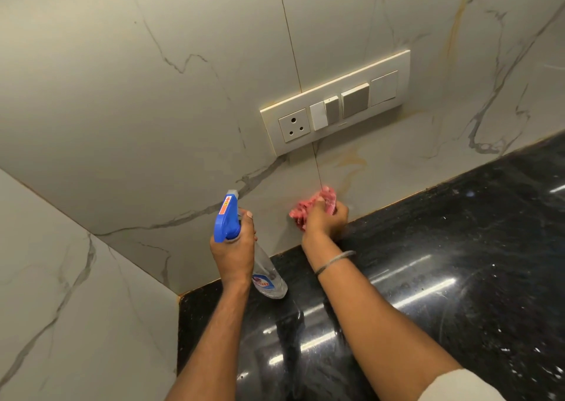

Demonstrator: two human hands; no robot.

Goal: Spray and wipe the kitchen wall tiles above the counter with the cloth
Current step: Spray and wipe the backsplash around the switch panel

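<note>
**Pink cloth on the lowest tiles, sprayer held beside it**

The right hand (325, 217) grips a bunched pink cloth (305, 208), fingers curled round it, and holds it against the marble-look wall tiles (153, 110) just above the black granite counter (458, 247). The cloth sits across the vertical joint between 2 tiles. A thin bangle (334, 261) circles the right wrist.

The left hand (234, 252) is wrapped round the neck of a clear spray bottle (227, 220) with a blue trigger head. The nozzle points up toward the wall, and 1 fingertip shows beside the head. The bottle tilts, with its base low over the counter near the corner; I cannot tell whether it touches the stone. It is just left of the cloth and apart from it.

Above the cloth, a yellowish streak (351, 162) marks the tile. Higher still, a cream switch plate (336, 104) carries a 3-pin socket (294, 125) and several rocker switches. A second tiled wall (76, 293) meets the first at the left corner.
</note>
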